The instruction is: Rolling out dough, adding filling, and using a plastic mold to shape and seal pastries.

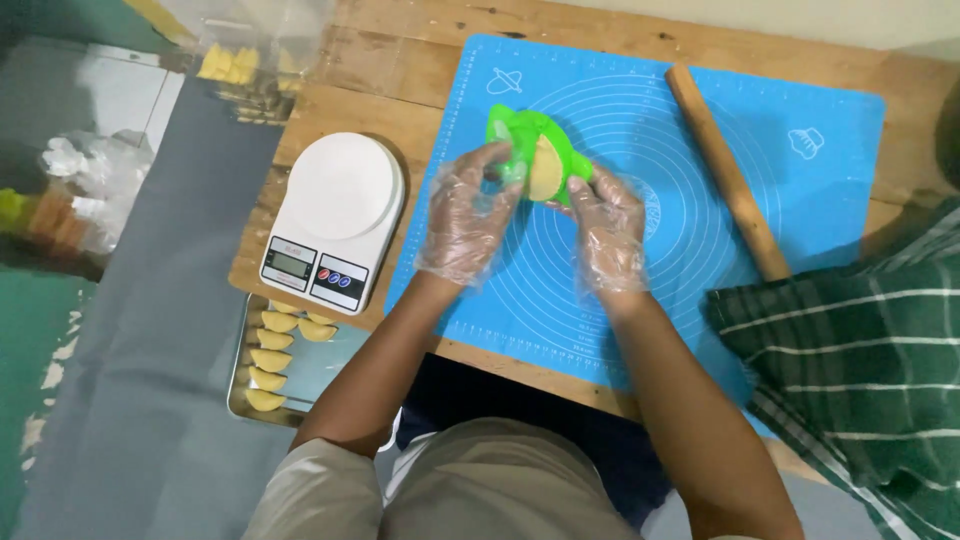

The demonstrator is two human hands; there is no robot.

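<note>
A low wooden table (400, 60), rough-grained and knotted, is seen from above. Most of its top is covered by a smooth blue silicone mat (700, 130) printed with pale concentric rings and ruled edges. At the right, a dark green cloth with thin white stripes (850, 370) is draped over the mat's corner. A white kitchen scale (335, 220), with a round platform and a small grey display, is set just left of the mat. Below the scale, a shiny metal tray (310, 375) is lined with small yellow half-moon pastries (268, 360). A plain wooden rolling pin (728, 170) is laid slantwise on the mat's right side.

Above the mat's middle, a bright green plastic hinged mould (525, 150) is held partly folded, with a pale yellow disc of dough (545, 170) cupped inside. Both hands are sheathed in thin, crinkled clear plastic gloves. The mould's left side is pinched by the left hand (465, 215); its lower right edge is gripped by the curled fingers of the right hand (605, 230).
</note>
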